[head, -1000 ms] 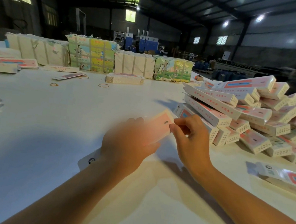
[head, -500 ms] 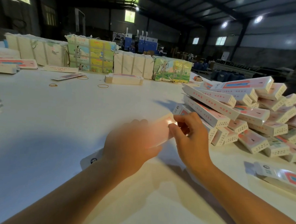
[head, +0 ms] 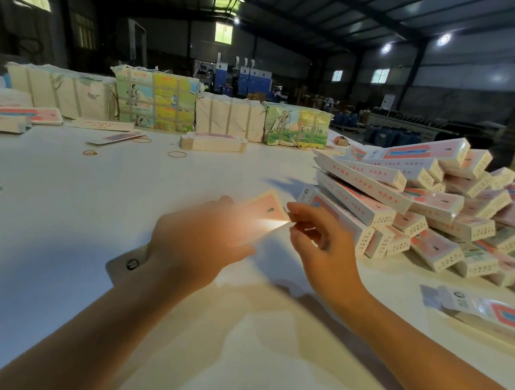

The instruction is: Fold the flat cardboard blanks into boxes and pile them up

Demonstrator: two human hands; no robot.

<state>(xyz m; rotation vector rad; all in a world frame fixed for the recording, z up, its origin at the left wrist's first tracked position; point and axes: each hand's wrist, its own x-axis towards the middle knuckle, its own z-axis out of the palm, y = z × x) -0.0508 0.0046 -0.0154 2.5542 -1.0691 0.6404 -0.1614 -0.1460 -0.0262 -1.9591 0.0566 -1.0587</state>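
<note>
Here, on the far left of the white table [head: 58, 205], some long pink and white boxes [head: 19, 116] lie flat. Behind them stand wrapped bundles [head: 154, 101] in a row at the back of the table. A few rubber bands [head: 177, 154] lie on the table in front of the bundles, and a small stack of flat blanks [head: 213, 142] sits near them.

In the middle, the left hand [head: 200, 246] is wrapped around one cardboard blank [head: 264, 210]. The hand looks blurry. The blank is held up off the table, and its near end [head: 126, 265] sticks out below the wrist. The right hand [head: 323, 249] is just beside it. Its thumb and fingertips [head: 292, 209] pinch the far corner of the same blank, and its other fingers are curled.

To the right sits a big messy pile of folded boxes [head: 423, 206], leaning on each other. Nearer on the right, a loose stack of flat blanks [head: 491, 314] lies on the table.
</note>
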